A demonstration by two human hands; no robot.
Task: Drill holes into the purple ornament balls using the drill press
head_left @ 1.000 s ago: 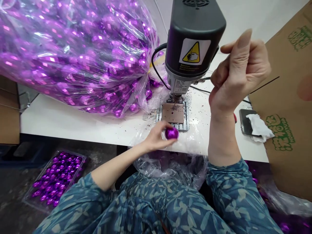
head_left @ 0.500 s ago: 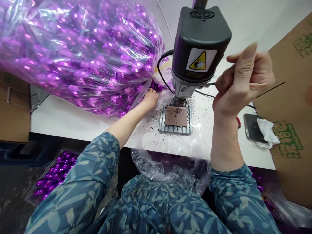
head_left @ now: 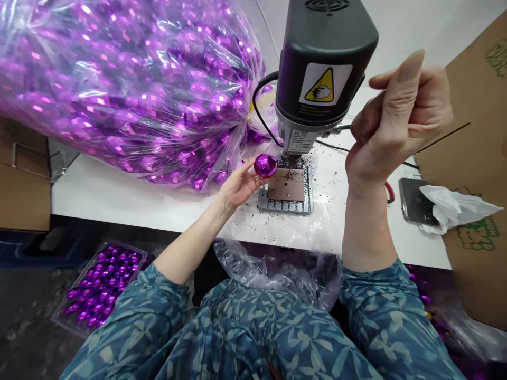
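My left hand pinches a shiny purple faceted ball and holds it just left of the drill bit, above the metal base plate of a small bench drill. My right hand is raised at the drill's right side, fingers wrapped round its thin lever handle. A large clear plastic bag stuffed with the same purple balls lies on the white table to the left, its mouth near the drill.
Dark drilling chips lie scattered round the base plate. A phone with a crumpled tissue lies at the right, beside a big cardboard box. A tray of purple balls sits on the floor at lower left. Loose clear plastic hangs over my lap.
My left hand reached into the mouth of the bag, then came back with a purple ball and now holds it beside the drill bit. My right hand stays on the lever.
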